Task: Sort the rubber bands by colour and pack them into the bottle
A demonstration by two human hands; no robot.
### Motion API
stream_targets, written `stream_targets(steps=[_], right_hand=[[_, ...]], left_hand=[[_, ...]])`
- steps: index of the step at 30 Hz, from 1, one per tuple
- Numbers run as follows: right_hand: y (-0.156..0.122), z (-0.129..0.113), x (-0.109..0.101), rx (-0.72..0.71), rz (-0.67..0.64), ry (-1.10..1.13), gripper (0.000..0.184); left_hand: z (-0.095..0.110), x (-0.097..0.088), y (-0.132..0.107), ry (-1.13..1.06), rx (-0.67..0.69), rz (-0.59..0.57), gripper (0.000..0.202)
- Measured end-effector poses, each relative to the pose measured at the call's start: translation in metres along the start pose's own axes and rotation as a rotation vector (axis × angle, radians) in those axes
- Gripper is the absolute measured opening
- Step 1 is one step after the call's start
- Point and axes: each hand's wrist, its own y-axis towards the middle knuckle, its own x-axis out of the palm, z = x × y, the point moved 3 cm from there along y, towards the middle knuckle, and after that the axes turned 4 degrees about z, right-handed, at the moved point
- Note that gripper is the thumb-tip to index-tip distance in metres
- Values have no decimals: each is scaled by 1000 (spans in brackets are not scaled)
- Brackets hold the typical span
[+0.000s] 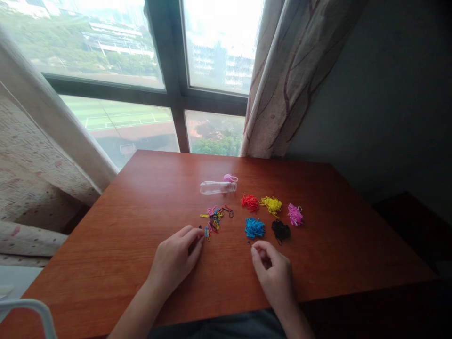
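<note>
My left hand (176, 259) rests on the wooden table (123, 226), fingers curled and pressed together near a small dark band at the edge of a mixed pile of small rubber bands (215, 217). My right hand (273, 273) pinches a tiny black band at its fingertips, just below the blue pile (254, 228) and the black pile (281, 230). Sorted piles of red bands (250, 202), yellow bands (271, 205) and pink bands (294, 214) lie beyond.
A clear plastic tube (217, 188) lies on its side behind the mixed pile, with a pink cap (230, 178) beside it. Curtains hang left and right of the window. A white chair rail (31, 310) shows at the bottom left.
</note>
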Motion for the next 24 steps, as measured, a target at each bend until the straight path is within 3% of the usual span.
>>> stream_targets(steps=[5, 9, 17, 24], right_hand=[[11, 38, -47, 44, 167, -170, 28], [18, 61, -68, 64, 218, -297, 29], [23, 64, -66, -22, 138, -367, 27], [25, 61, -66, -57, 153, -389, 26]], left_hand=[[-2, 1, 0, 16, -8, -12, 21], [-3, 2, -1, 17, -10, -16, 21], [-3, 2, 0, 13, -8, -3, 20], [-3, 2, 0, 38, -11, -6, 21]])
